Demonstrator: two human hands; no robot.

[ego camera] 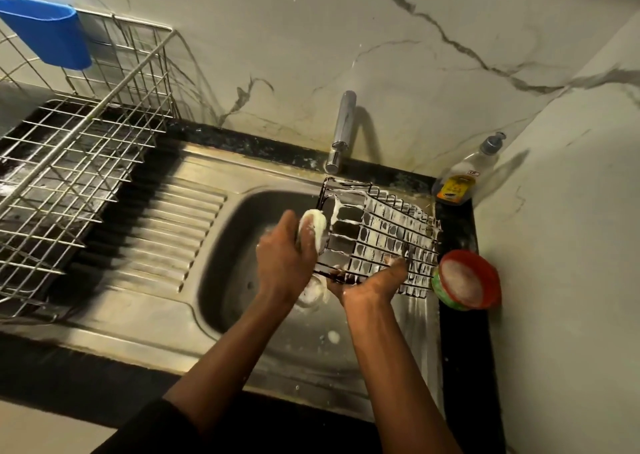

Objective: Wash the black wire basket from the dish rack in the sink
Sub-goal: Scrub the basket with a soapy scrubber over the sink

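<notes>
The black wire basket [384,235], coated in white suds, is held tilted over the right side of the steel sink [221,256]. My right hand [370,282] grips its near lower edge, thumb hooked through the wires. My left hand [285,258] holds a foamy white sponge [313,226] pressed against the basket's left end. The chrome tap [341,131] stands just behind the basket; no water stream shows.
A steel wire dish rack [65,173] with a blue plastic cup [48,32] sits on the left. On the black counter at the right are a soap pump bottle [465,176] and a red-rimmed tub of soap paste [465,280]. The ribbed drainboard [166,239] lies between rack and basin.
</notes>
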